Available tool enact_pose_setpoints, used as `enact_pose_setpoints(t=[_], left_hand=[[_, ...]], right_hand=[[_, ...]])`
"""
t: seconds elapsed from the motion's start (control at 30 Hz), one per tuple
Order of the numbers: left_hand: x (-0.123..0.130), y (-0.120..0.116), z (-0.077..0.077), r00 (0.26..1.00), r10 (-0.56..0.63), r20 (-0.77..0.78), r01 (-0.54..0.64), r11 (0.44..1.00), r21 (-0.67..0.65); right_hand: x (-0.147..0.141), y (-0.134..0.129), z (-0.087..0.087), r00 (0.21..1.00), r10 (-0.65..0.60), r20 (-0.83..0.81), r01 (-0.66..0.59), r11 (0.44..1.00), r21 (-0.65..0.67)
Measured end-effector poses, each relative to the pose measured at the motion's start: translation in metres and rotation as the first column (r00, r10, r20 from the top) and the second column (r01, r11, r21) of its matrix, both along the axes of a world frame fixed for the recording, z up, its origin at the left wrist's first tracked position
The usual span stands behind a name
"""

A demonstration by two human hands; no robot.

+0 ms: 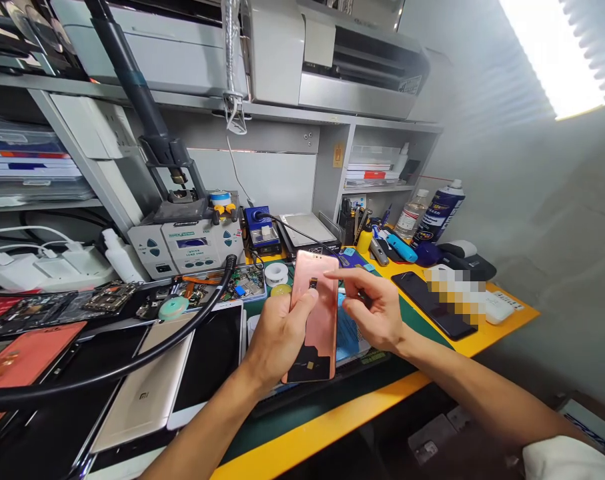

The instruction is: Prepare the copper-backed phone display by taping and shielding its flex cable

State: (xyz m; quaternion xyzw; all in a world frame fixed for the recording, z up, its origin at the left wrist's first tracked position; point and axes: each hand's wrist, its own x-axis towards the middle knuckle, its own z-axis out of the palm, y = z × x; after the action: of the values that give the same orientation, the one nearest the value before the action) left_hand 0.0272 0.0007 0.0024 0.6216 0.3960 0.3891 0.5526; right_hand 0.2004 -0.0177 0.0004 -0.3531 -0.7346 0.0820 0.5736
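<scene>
My left hand (277, 337) grips a phone screen (323, 320), its coppery pink back turned toward me. The thumb lies across that back, just below a small dark flex connector (313, 283). Along the bottom of the screen runs a black section with a small gold patch. My right hand (377, 310) points from the right, its index finger stretched out to the upper part of the screen and the other fingers loosely curled. I see nothing held in it. Whether the fingertip touches the surface or hovers over it, I cannot tell.
Left of my hands lie a gold phone back (149, 380) and a black-faced screen (207, 360). A black hose (182, 340) crosses them from the soldering station (192, 243). A dark phone (435, 303), a spray can (439, 212) and a clear bottle (411, 217) are on the right.
</scene>
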Motion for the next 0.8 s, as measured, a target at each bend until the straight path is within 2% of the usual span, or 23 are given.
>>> enact_pose_setpoints(t=[0.2,0.3,0.43,0.6,0.73,0.8], left_hand=[[-0.0009,0.0014,-0.0015,0.999,0.026,-0.033,-0.025,0.999,0.023],[-0.0004,0.0029,-0.0004,0.999,0.036,-0.039,-0.034,0.999,0.041],[0.0002,0.0025,0.0011,0.999,0.021,-0.035,-0.019,0.999,0.041],[-0.0010,0.0017,0.0014,0.998,0.043,-0.040,-0.041,0.998,0.049],[-0.0008,0.0019,0.0011,0.998,0.046,-0.039,-0.044,0.998,0.048],[-0.0007,0.0024,0.0013,0.998,0.043,-0.039,-0.041,0.998,0.047]], right_hand=[[-0.0014,0.0003,0.0012,0.993,0.111,0.047,-0.110,0.994,-0.023],[-0.0004,-0.0001,-0.0005,0.995,0.104,0.005,-0.104,0.994,-0.038],[0.0002,0.0018,-0.0001,0.995,0.076,-0.057,-0.083,0.986,-0.146],[0.0036,0.0049,0.0000,0.972,0.187,-0.144,-0.221,0.936,-0.273],[0.0047,0.0080,0.0002,0.962,0.122,-0.243,-0.200,0.922,-0.330],[0.0042,0.0091,0.0006,0.957,0.133,-0.259,-0.227,0.898,-0.377]])
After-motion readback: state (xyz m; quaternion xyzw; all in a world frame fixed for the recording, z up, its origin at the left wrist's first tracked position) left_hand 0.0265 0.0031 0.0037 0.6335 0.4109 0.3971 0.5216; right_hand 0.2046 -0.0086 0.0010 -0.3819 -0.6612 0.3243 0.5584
